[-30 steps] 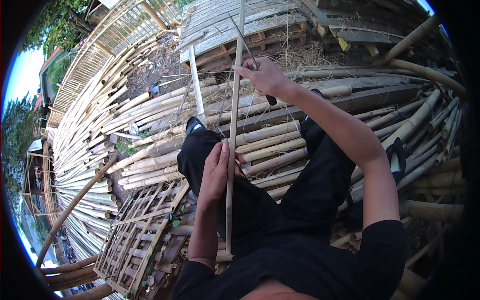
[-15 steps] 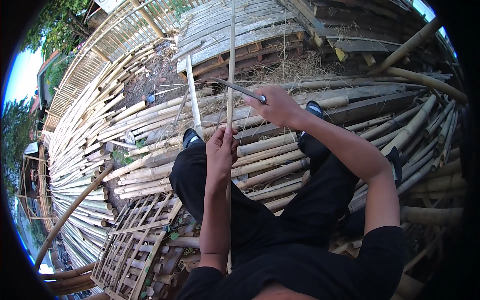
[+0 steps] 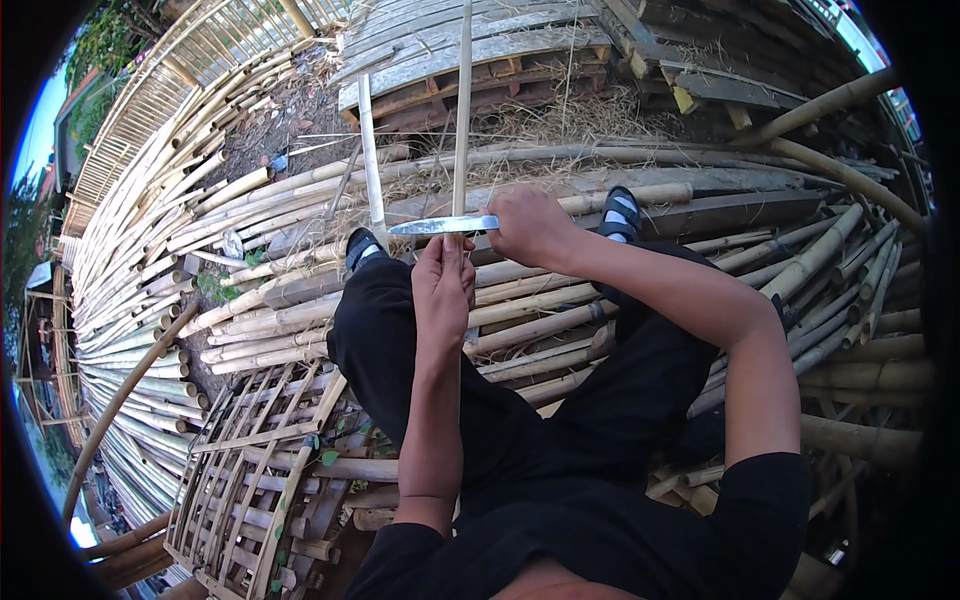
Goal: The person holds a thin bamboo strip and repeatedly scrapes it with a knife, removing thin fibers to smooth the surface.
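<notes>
A long, narrow bamboo strip [image 3: 463, 130] runs lengthwise in front of me, from the top of the view down past my left forearm. My left hand [image 3: 443, 280] is closed around it. My right hand [image 3: 538, 228] grips a knife by the handle, which is hidden in the fist. The knife's broad, shiny blade [image 3: 440, 226] lies across the strip just above my left fingers. A second, paler bamboo strip [image 3: 370, 150] stands at a slant to the left, its lower end by my left foot.
Bamboo poles [image 3: 540, 325] lie in rows under and around my legs. A wooden pallet [image 3: 480, 55] is ahead. At lower left is a bamboo lattice [image 3: 255, 480], with a leaning pole [image 3: 130, 410] beside it. Thick poles [image 3: 830, 105] cross at upper right, near stacked planks.
My right hand has moved down and a little nearer along the strip, bringing the knife close to my left hand. The blade has turned from slanting to nearly level. The view has shifted slightly.
</notes>
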Demonstrator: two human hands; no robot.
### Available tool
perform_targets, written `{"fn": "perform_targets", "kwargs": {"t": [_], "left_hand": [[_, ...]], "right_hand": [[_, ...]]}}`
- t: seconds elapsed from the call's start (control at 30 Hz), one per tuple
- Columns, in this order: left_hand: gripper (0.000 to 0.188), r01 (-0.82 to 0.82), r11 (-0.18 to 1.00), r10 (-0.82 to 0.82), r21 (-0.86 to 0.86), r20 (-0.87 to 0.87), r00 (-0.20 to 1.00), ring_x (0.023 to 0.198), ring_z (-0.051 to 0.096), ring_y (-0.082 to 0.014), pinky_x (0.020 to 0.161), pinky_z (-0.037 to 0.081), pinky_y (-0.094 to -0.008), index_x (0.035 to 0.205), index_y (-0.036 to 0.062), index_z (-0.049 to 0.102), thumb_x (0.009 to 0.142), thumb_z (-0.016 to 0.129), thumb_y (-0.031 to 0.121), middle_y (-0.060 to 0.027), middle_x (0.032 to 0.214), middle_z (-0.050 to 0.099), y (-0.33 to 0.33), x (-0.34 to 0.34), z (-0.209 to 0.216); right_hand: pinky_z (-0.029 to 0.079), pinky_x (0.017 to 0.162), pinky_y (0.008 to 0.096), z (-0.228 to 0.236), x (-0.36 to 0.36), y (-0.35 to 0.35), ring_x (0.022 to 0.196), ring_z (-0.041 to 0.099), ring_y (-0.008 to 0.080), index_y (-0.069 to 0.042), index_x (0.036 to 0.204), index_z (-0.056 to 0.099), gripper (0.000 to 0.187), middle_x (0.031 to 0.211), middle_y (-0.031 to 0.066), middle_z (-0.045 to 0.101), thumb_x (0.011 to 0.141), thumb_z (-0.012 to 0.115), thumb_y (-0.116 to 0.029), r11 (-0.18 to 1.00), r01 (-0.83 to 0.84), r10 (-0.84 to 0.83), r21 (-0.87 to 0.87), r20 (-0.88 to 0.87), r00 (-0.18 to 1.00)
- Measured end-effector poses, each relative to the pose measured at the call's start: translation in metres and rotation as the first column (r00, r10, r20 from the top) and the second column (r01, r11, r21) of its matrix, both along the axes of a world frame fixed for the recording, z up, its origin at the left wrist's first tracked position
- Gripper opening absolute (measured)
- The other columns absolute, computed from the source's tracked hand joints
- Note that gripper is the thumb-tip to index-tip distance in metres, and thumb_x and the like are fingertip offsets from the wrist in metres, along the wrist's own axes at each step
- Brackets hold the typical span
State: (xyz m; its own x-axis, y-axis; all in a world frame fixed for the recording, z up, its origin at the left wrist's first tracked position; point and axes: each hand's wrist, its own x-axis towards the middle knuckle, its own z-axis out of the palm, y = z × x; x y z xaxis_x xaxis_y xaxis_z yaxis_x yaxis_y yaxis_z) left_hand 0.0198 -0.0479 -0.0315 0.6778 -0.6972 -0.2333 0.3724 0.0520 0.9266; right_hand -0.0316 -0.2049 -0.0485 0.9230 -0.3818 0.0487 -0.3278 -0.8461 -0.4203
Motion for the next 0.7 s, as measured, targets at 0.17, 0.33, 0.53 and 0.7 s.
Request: {"fn": "perform_targets", "kwargs": {"t": [0.17, 0.33, 0.53, 0.7], "left_hand": [[0.027, -0.013, 1.000, 0.013, 0.000, -0.020, 1.000, 0.039, 0.023, 0.0000, 0.035, 0.017, -0.0186, 0.092, 0.0053, 0.050, 0.103, 0.040, 0.027, 0.0073, 0.056, 0.032, 0.000, 0.000, -0.002], [0.027, -0.017, 1.000, 0.018, 0.006, -0.030, 0.999, 0.039, 0.023, 0.0006, 0.035, 0.016, -0.0183, 0.090, 0.0058, 0.049, 0.102, 0.041, 0.028, 0.0083, 0.055, 0.031, -0.002, 0.001, -0.003], [0.027, 0.116, 0.993, -0.115, 0.001, -0.102, 0.988, 0.040, 0.024, 0.0003, 0.036, 0.016, -0.0185, 0.090, 0.0053, 0.050, 0.103, 0.041, 0.028, 0.0080, 0.056, 0.032, 0.000, -0.013, -0.005], [0.027, 0.126, 0.992, -0.126, 0.009, -0.042, 0.991, 0.040, 0.024, -0.0001, 0.036, 0.017, -0.0186, 0.091, 0.0044, 0.051, 0.102, 0.042, 0.027, 0.0075, 0.055, 0.032, -0.006, -0.018, -0.006]], "right_hand": [[0.054, 0.069, 0.0449, 0.007, 0.003, 0.000, 0.072, 0.066, 0.0369, -0.001, 0.074, 0.067, 0.019, 0.073, 0.0223, 0.064, 0.073, 0.056, -0.017, 0.999, -0.037, 0.036, 0.030, 0.020, 0.999], [0.054, 0.071, 0.0425, 0.004, 0.021, -0.025, 0.074, 0.066, 0.0349, -0.006, 0.075, 0.071, 0.017, 0.075, 0.0207, 0.065, 0.067, 0.061, -0.017, 0.999, -0.028, 0.027, -0.040, -0.035, 0.999], [0.053, 0.082, 0.0432, 0.036, 0.020, -0.136, 0.093, 0.066, 0.0378, 0.004, 0.096, 0.068, 0.031, 0.095, 0.0231, 0.067, 0.078, 0.057, -0.020, 0.817, 0.577, -0.575, -0.010, -0.080, 0.814], [0.053, 0.080, 0.0437, 0.037, 0.003, -0.138, 0.091, 0.066, 0.0378, 0.005, 0.096, 0.067, 0.033, 0.092, 0.0237, 0.067, 0.081, 0.057, -0.022, 0.837, 0.547, -0.545, -0.015, -0.112, 0.831]]}}
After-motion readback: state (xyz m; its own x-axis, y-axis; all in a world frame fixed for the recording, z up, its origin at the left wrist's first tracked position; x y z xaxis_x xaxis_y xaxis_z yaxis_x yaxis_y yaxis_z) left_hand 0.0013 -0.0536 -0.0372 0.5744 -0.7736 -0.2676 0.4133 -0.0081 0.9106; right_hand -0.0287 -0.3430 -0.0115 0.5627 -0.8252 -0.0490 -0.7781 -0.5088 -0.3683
